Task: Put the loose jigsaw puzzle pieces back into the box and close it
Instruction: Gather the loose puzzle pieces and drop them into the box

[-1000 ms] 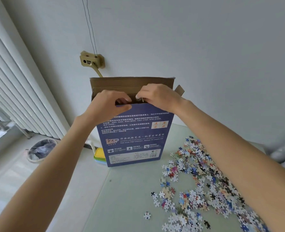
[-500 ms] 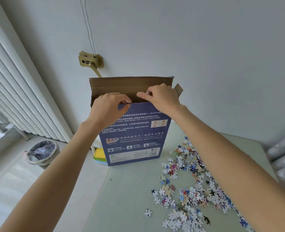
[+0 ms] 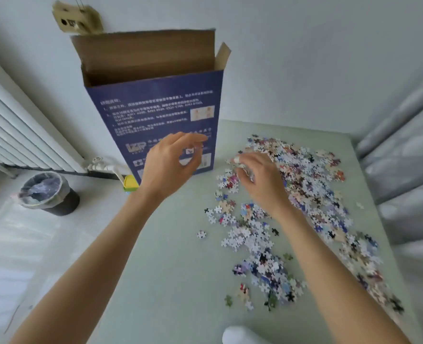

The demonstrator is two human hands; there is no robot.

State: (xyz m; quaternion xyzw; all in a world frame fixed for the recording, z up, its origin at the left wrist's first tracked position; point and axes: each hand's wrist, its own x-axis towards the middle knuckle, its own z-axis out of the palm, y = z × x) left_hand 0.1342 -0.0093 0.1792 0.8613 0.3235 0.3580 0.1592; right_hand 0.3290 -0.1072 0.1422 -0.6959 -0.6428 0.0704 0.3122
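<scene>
While the box point(image 3: 156, 115) stands upright with its flap raised, we cannot see inside it. Our left hand point(image 3: 170, 165) hangs loosely curled, empty; our right hand point(image 3: 260, 180) pinches puzzle pieces point(image 3: 304, 184).

Head-height view, forward and down

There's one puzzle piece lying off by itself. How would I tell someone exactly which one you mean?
Start at the tall blue box standing open on the pale green table. Come toward the camera from it, past the left hand, to the left edge of the big scatter of pieces. The lone piece is white with dark speckles and lies on bare table, touching no other.
</scene>
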